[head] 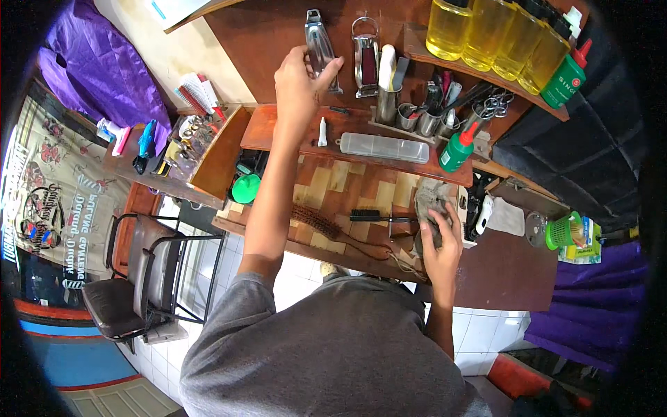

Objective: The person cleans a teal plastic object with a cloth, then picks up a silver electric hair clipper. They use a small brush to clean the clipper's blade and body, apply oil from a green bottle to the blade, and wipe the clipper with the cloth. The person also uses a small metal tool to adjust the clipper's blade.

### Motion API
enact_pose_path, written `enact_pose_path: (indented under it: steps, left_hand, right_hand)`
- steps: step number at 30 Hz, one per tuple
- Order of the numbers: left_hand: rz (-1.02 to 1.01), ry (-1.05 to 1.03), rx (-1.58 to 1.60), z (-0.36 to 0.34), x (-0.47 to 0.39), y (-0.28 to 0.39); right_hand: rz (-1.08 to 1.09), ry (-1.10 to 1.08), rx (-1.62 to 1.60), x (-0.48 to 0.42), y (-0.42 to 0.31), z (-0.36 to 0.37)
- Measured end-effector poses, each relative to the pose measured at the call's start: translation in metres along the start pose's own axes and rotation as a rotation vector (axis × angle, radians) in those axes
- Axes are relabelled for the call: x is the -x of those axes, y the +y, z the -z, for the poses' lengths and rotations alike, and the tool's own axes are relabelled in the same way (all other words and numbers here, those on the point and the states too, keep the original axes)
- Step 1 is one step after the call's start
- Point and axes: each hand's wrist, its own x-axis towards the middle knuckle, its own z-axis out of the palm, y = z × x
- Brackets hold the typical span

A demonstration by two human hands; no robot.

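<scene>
My left hand [299,83] is raised to the brown wall panel, fingers and thumb around a silver hair clipper [320,44] that stands upright against the panel. To its right a second clipper [366,60], silver with a dark red part, hangs there. My right hand [443,242] rests at the right end of the workbench, its fingers on a crumpled grey cloth [433,200]. Left of that hand lie a black brush [367,215] and a long brown bristled brush or duster [318,221]. A small white tube [322,131] and a clear plastic case [384,148] lie on the red-brown shelf.
Metal cups [388,101] hold combs and scissors along the shelf, beside a green oil bottle [456,148]. Yellow liquid bottles [482,36] stand on the upper right shelf. A wooden tool box [219,151] is at left, above a black chair [143,266]. A green basket [564,232] stands at right.
</scene>
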Motion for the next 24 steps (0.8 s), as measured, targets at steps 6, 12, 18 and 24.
enact_pose_path:
  steps: [6,12,18,24]
  left_hand:
    - [-0.046,0.037,0.105,0.009,0.006,0.011]
    - [0.141,-0.078,0.363,0.027,0.018,0.002]
    - [0.801,-0.215,1.241,0.034,0.097,0.048]
    - [1.080,-0.442,1.335,0.024,0.197,0.069]
  right_hand:
    - [-0.082,0.058,-0.056,0.018,0.016,0.011]
    - [-0.050,0.110,-0.056,0.022,0.007,0.018]
    - [-0.116,-0.149,-0.754,0.015,-0.016,0.003]
    - [-0.056,-0.267,-1.008,0.004,-0.047,-0.030]
